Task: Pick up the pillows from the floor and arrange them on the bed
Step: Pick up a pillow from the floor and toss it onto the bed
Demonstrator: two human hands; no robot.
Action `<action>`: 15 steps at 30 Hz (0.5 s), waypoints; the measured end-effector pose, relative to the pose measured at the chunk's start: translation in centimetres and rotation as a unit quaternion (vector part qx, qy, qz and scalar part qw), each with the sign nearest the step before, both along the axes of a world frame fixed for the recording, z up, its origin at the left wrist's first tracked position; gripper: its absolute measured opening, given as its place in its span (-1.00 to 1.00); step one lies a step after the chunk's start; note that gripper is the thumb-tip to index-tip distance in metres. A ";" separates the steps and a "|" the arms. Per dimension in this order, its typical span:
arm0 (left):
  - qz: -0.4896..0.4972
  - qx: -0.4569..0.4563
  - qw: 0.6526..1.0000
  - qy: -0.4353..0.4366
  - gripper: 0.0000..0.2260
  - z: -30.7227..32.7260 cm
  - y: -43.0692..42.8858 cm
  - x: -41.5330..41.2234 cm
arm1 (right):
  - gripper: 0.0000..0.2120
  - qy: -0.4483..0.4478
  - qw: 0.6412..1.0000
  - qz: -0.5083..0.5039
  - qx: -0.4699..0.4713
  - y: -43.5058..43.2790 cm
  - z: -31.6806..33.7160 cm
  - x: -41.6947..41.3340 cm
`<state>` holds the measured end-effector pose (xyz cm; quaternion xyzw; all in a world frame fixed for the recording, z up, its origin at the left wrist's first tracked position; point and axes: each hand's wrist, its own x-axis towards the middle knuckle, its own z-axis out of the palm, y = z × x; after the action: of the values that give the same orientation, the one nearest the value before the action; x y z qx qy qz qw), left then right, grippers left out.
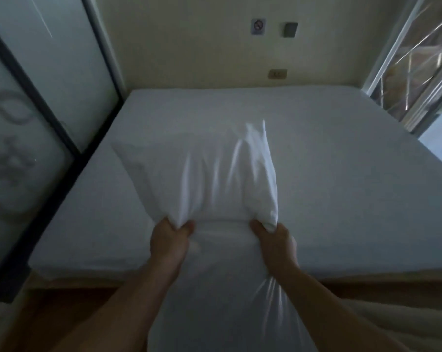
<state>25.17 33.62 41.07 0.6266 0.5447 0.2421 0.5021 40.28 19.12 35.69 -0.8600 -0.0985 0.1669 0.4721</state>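
Over the bed (342, 199), pillow (202, 179) lengthwise away, both hands gripping

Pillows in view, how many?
1 for sure. The pillow is held over the bed, left hand and right hand each in a grip on it. White fabric hanging below the hands may be a second; unclear.
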 end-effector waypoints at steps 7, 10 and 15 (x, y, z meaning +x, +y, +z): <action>0.025 -0.056 0.987 -0.147 -0.74 2.2 10.4 17.1 | -0.39 -0.052 0.998 -0.031 0.007 10.4 4.8 19.8; -0.052 -0.082 0.977 -0.190 -0.90 3.3 13.6 21.4 | -0.20 -0.013 0.999 -0.022 0.035 13.4 6.5 26.1; -0.011 -0.117 0.985 -0.124 -0.44 -0.6 12.4 19.6 | -0.46 0.050 0.997 0.051 0.007 12.4 1.1 24.2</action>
<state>44.78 46.02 40.42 0.5345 0.4961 0.2468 0.6382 64.50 31.53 36.77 -0.8412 -0.1192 0.2329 0.4732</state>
